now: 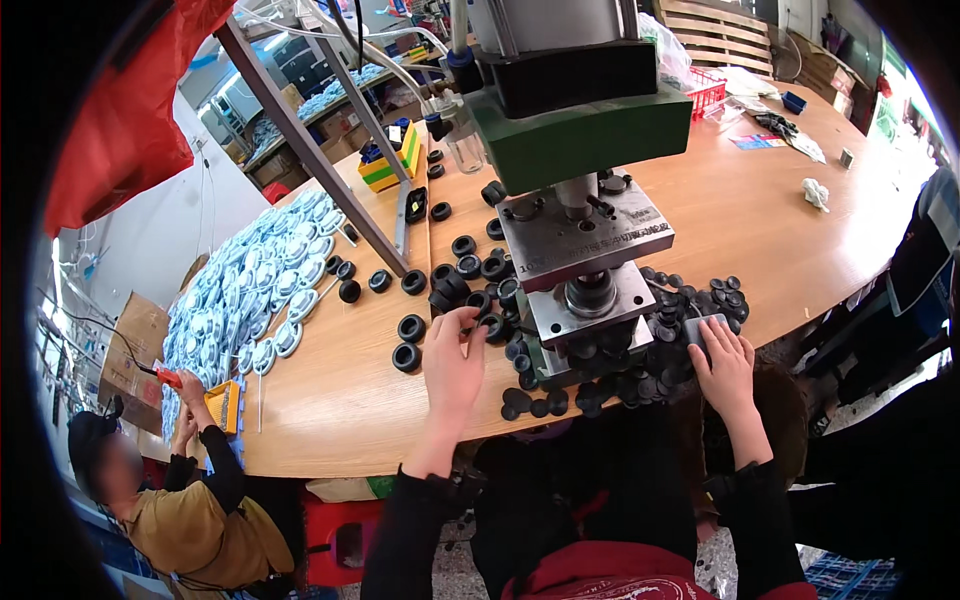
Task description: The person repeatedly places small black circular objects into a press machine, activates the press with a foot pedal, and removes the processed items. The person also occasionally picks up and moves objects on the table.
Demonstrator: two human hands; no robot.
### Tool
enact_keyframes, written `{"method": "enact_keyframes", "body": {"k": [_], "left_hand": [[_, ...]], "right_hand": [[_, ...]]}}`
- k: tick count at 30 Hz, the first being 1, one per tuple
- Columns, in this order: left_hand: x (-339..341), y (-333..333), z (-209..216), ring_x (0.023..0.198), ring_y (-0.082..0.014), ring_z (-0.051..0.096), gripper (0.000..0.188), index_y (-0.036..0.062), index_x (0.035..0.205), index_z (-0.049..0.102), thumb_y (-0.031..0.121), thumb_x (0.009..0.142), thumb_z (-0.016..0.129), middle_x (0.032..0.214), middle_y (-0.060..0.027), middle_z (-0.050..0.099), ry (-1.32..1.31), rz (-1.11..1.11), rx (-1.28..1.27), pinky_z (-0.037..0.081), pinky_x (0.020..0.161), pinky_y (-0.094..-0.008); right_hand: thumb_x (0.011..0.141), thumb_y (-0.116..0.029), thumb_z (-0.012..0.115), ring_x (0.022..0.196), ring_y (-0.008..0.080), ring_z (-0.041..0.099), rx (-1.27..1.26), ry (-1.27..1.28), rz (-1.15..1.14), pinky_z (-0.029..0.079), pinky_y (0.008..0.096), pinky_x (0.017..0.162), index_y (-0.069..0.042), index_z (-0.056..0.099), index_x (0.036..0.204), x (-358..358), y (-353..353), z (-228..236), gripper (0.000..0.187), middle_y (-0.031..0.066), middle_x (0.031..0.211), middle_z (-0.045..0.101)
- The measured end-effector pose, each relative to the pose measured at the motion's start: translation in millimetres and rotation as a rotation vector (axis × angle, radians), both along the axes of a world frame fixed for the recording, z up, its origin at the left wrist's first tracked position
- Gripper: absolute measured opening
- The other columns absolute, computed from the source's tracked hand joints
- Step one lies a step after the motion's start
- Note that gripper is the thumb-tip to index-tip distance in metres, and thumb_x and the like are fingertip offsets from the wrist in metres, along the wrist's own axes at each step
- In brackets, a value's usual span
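A press with a green head (590,140) stands in front of me, its steel upper plate (585,238) above a lower plate (555,318). To its left, my left hand (455,360) hovers by a cluster of black wheels (450,290); its fingers are bent and apart from the thumb, with nothing visible between them. My right hand (727,368) lies with outstretched fingers over a small grey box (706,328) at the press's right. Black discs (640,385) are heaped around the press base, some beneath the box. What sits under the lower plate is partly hidden.
Light-blue plastic parts (255,275) form a big pile at left. A co-worker (190,500) there holds a red tool (170,378) beside a yellow tray (225,408). A metal post (310,150) rises left of the press. A red basket (708,95) and gloves (780,125) lie far right.
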State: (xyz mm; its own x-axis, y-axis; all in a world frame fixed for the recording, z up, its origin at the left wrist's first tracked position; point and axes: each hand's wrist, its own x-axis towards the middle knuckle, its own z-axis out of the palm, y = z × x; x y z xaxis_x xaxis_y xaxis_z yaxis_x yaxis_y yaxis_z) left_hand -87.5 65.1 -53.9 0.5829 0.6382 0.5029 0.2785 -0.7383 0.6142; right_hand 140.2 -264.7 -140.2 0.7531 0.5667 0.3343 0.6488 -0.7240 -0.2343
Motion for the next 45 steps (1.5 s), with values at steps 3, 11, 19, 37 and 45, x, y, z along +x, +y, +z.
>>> {"method": "enact_keyframes", "body": {"k": [3,11,19,37,45], "left_hand": [[-20,53,-49,0.101,-0.032,0.063,0.052,0.0109,0.131,0.065,0.013,0.082,0.083,0.113,-0.0098,0.066,0.35,-0.106,0.275,0.051,0.089,-0.0434],[17,70,-84,0.117,-0.0392,0.06,0.036,0.0054,0.116,0.063,0.006,0.083,0.077,0.122,-0.0166,0.064,0.403,-0.246,0.182,0.049,0.099,-0.0457],[-7,44,-39,0.11,-0.027,0.067,0.027,0.0035,0.113,0.057,0.003,0.093,0.075,0.115,-0.0118,0.065,0.155,-0.27,-0.277,0.054,0.097,-0.0375],[68,-56,63,0.091,-0.0164,0.069,0.049,-0.0036,0.12,0.069,0.023,0.084,0.089,0.101,-0.0089,0.074,0.07,-0.356,-0.236,0.055,0.086,-0.0318],[89,-54,56,0.075,-0.0212,0.064,0.046,0.0009,0.114,0.068,0.032,0.085,0.087,0.093,-0.0098,0.071,0.102,-0.34,0.009,0.053,0.071,-0.0353]], "right_hand": [[0.106,-0.038,0.056,0.141,0.0289,0.051,0.167,0.032,0.037,0.028,0.0444,0.121,-0.008,0.061,0.144,-7,0,7,0.048,0.0141,0.152,0.057],[0.099,-0.018,0.068,0.124,0.0268,0.06,0.48,-0.173,0.199,0.036,0.0401,0.111,-0.007,0.066,0.136,-47,32,73,0.039,0.0126,0.142,0.064],[0.083,-0.044,0.085,0.117,0.0269,0.061,0.698,-0.046,0.246,0.036,0.042,0.105,-0.006,0.067,0.123,-60,127,117,0.058,0.0094,0.121,0.068],[0.079,-0.025,0.086,0.125,0.0363,0.056,0.379,0.067,-0.268,0.041,0.0468,0.108,-0.004,0.063,0.134,-39,-82,-29,0.063,0.0172,0.128,0.065],[0.094,-0.025,0.075,0.145,0.0402,0.04,0.271,0.08,-0.321,0.031,0.0508,0.12,-0.005,0.043,0.156,-27,-129,-51,0.072,0.021,0.157,0.045]]}}
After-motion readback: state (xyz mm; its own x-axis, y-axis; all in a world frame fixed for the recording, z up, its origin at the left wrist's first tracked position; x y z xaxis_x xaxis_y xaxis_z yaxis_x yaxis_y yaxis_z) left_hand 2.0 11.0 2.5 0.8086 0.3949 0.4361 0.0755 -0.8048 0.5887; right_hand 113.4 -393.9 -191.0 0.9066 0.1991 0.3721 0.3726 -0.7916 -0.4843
